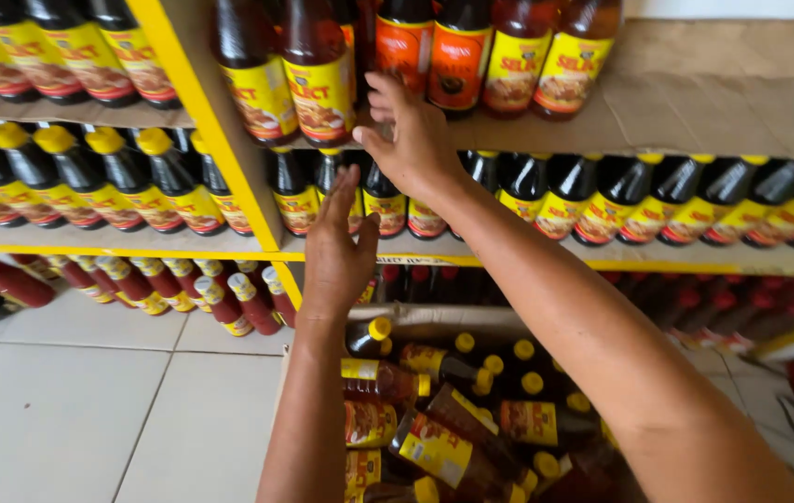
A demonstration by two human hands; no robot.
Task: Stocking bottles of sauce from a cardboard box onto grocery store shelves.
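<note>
Yellow-framed store shelf (229,177): right hand (413,135) grip released, fingertips on amber yellow-labelled sauce bottle (320,70); I'd nudge it flush. Left hand (338,247) open, empty.

Bright, even daylight-like light, no hard shadows. Soft highlights on bottles (322,65) on the upper shelf (695,121). Floor tiles (61,410) slightly washed out. Wide-angle bend at edges. Motion blur lower right and on the forearm (620,373); centre is sharp.
</note>
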